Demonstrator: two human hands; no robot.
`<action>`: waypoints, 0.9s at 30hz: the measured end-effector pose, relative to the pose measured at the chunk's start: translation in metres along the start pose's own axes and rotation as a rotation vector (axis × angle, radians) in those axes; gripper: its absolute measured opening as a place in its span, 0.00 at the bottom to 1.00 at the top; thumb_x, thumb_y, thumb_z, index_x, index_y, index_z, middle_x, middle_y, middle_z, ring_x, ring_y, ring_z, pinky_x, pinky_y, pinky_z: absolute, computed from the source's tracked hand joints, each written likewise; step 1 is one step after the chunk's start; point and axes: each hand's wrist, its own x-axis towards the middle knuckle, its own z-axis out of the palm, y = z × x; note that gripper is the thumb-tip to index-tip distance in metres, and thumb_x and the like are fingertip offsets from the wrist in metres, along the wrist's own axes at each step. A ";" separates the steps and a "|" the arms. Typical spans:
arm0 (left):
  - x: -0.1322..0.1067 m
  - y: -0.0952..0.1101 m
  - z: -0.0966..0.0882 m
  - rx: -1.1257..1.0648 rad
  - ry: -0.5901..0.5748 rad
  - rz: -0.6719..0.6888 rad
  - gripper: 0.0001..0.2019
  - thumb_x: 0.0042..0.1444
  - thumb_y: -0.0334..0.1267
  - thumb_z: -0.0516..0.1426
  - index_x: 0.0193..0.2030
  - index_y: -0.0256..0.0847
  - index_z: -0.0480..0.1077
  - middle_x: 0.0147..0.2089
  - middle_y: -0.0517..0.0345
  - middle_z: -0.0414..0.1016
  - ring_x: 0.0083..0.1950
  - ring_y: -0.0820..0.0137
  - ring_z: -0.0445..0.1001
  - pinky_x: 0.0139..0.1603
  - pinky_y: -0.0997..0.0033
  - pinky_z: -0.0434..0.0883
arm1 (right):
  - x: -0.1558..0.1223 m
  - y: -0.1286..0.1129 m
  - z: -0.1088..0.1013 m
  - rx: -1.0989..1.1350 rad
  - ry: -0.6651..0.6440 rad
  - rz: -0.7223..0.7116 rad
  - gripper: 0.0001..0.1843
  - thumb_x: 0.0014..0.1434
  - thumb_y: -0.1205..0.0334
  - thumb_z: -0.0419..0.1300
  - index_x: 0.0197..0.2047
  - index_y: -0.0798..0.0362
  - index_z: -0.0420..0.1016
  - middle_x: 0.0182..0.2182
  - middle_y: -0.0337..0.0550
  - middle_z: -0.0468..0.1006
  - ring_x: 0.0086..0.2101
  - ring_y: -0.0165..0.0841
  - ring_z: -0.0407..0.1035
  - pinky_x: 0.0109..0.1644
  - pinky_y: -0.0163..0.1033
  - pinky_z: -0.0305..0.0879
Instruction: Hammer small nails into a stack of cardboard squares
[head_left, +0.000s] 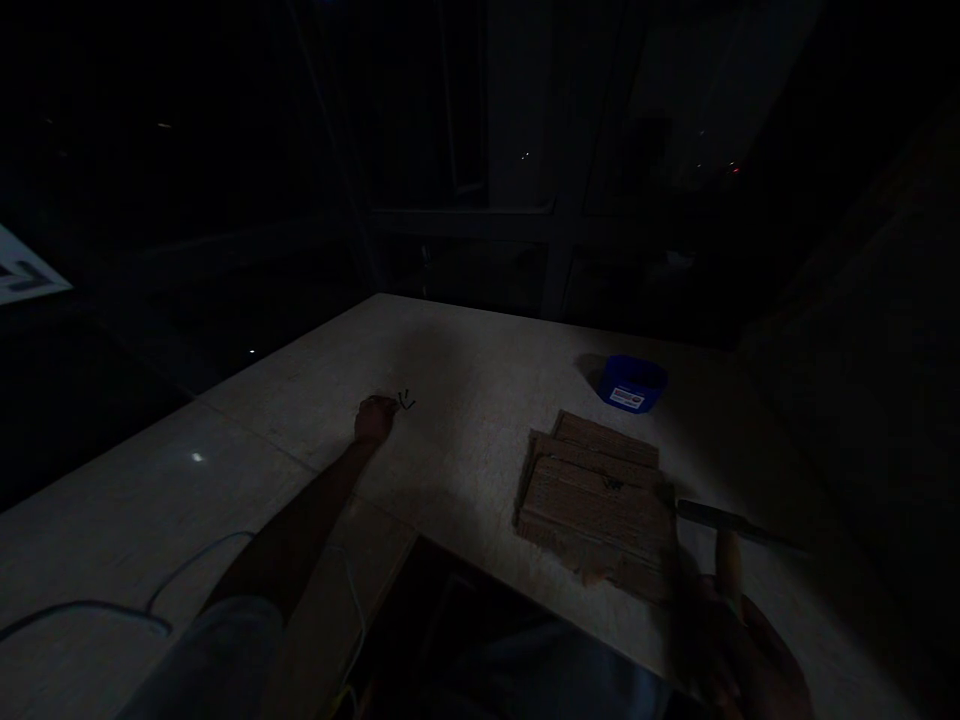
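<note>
Seeing a broad, pale, mottled, stone-like surface [480, 440] extending to a far-left corner, dropping off along a long left edge and a near edge beside the lap, fading into darkness at right; leaving open room across its middle and far side

Finding a squarish stack of rough brown corrugated cardboard [577, 510] lying near the right part of the near edge; probably feeling light and fairly stiff, crushing at ragged borders, so calling for a flat hold from opposite sides

Noticing an open, white-labelled blue plastic tub [646, 395] standing beyond the cardboard's far-right corner; likely weighing little, tipping easily if knocked at the rim

Seeing a dark-headed hammer [727, 555] with a pale wooden handle showing just beside the cardboard's right edge; probably feeling hard and head-heavy, so favouring a low hold on the handle, with room for the head looking tight towards the cardboard

Finding the right hand [757, 650] wrapping round that handle, and the left hand [373, 418] resting well inside the left edge, fingers bunching; not being able to tell whether pinching anything

Spotting thin dark nail-like pieces [406, 401] lying just beside those fingertips, similar small pieces [613, 483] lying on the cardboard; probably being rigid, light, rolling readily, so needing a mid-shank pinch
</note>
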 end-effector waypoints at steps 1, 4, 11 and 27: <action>0.001 -0.001 -0.002 0.008 0.001 -0.004 0.13 0.61 0.36 0.52 0.40 0.38 0.79 0.50 0.42 0.78 0.57 0.57 0.72 0.62 0.58 0.66 | 0.001 0.001 -0.001 -0.005 -0.012 0.006 0.28 0.47 0.34 0.69 0.37 0.50 0.74 0.10 0.31 0.60 0.11 0.29 0.55 0.13 0.34 0.56; 0.000 -0.002 -0.010 0.031 0.016 -0.036 0.11 0.57 0.31 0.53 0.36 0.37 0.78 0.48 0.42 0.78 0.53 0.58 0.75 0.58 0.61 0.69 | 0.006 0.007 -0.003 0.007 -0.012 -0.005 0.29 0.46 0.34 0.69 0.37 0.50 0.74 0.11 0.32 0.62 0.11 0.29 0.55 0.12 0.34 0.55; -0.019 0.030 -0.022 -0.074 0.094 -0.024 0.15 0.63 0.36 0.47 0.47 0.35 0.72 0.47 0.40 0.78 0.49 0.57 0.76 0.52 0.58 0.72 | 0.007 0.008 0.001 0.141 -0.085 -0.040 0.24 0.52 0.39 0.68 0.30 0.49 0.66 0.11 0.26 0.57 0.11 0.24 0.52 0.12 0.29 0.52; -0.123 0.248 0.038 -0.938 -0.652 0.342 0.18 0.52 0.49 0.62 0.43 0.38 0.79 0.30 0.56 0.80 0.28 0.69 0.75 0.30 0.70 0.72 | 0.012 0.008 0.008 0.309 -0.097 -0.067 0.23 0.54 0.42 0.68 0.34 0.49 0.64 0.11 0.21 0.56 0.09 0.21 0.47 0.09 0.27 0.49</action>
